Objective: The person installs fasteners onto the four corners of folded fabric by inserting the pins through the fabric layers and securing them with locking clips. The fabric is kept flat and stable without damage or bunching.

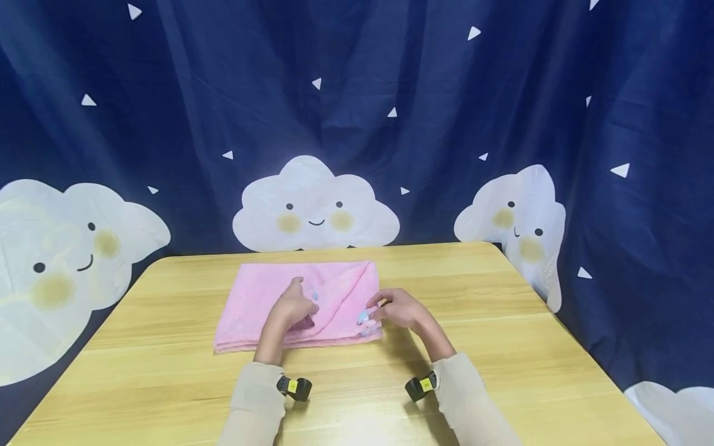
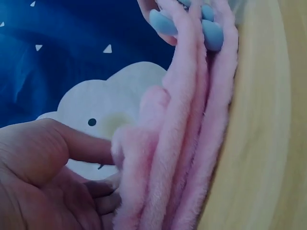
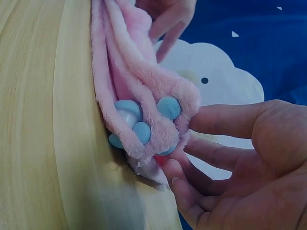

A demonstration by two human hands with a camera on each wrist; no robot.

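Observation:
A folded pink plush blanket (image 1: 262,303) lies on the table, a diagonal flap edge crossing its right half. Light-blue round knobs (image 3: 141,132) sit on the folded layers at its near right corner, several of them together. My left hand (image 1: 291,308) is over the middle of the blanket, index finger extended; in the left wrist view its thumb touches a soft pink fold, and its other fingers are partly hidden. Beside the knobbed corner is my right hand (image 1: 400,308), its fingers loosely bent. In the right wrist view its fingertips (image 3: 196,120) touch the corner without a visible grip.
The wood-grain table (image 1: 485,347) extends around the blanket. Behind it hangs a dark blue curtain (image 1: 357,62) with white clouds and small triangles. Both wrists, in light sleeves (image 1: 256,390), carry small black cameras (image 1: 300,388).

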